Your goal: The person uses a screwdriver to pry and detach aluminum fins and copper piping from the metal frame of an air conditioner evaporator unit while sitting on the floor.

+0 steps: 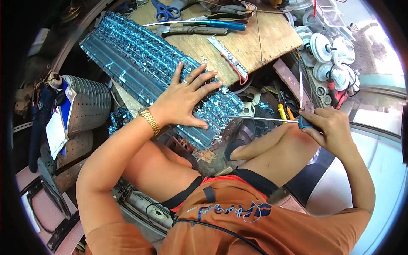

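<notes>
A long panel [127, 51] with shiny blue, ragged metal fins lies slantwise across a wooden board, its near end jutting over the board's edge. My left hand [187, 91] rests on its near part with the fingers spread flat; a gold bracelet is on that wrist. In my right hand [329, 125] is a screwdriver [259, 119], gripped by its dark blue handle near my knee. Its long shaft points left, and the tip meets the torn fins at the panel's near right side. Whether the tip digs in cannot be made out.
On the wooden board [272, 38] lie blue scissors [165, 10], a hammer [191, 30], a blue-handled screwdriver [225, 24] and a red-and-silver utility knife [229, 59]. White plastic pulleys [321, 47] pile up at right. A perforated metal drum [89, 102] stands left.
</notes>
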